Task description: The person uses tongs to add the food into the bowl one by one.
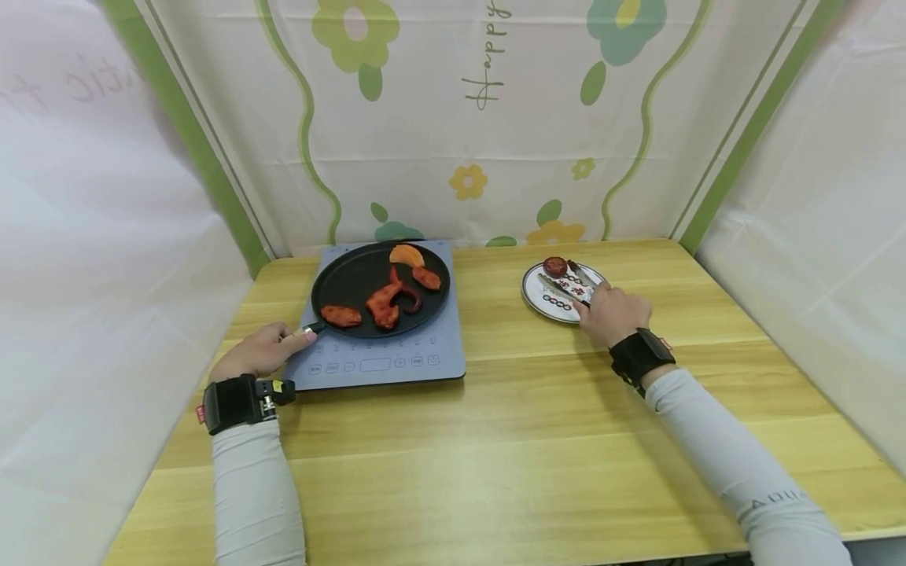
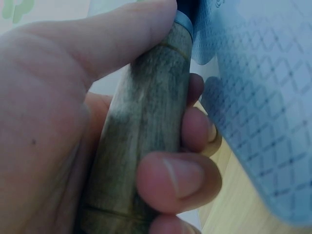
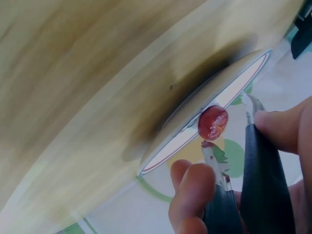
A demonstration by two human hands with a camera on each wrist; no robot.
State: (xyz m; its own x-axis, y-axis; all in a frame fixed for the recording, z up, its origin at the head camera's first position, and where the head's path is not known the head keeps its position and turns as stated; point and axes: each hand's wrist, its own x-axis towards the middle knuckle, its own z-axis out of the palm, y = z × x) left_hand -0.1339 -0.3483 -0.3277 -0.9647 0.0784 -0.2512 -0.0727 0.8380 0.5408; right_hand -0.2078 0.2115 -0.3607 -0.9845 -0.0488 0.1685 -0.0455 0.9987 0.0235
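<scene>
My left hand (image 1: 265, 350) grips the wooden handle (image 2: 141, 117) of a round black frying pan (image 1: 354, 275), thumb along its top and fingers curled beneath. In the pan lie several browned, wing-like meat pieces (image 1: 341, 316), an orange wedge-like piece (image 1: 406, 255) and a dark red curved piece (image 1: 412, 299). My right hand (image 1: 614, 314) holds black-handled metal tongs (image 3: 265, 170) over a patterned white plate (image 1: 535, 300). The tong arms are spread apart. A red, charred-looking tomato half (image 1: 555, 267) is at the plate's far side, near one tong tip in the right wrist view.
Under the pan is a grey induction cooker (image 1: 375, 364) with touch keys along its front. Both stand on a wood-grain table (image 1: 453, 464). White flowered cloth (image 1: 425, 118) hangs behind, and pale cloth walls flank the table on both sides.
</scene>
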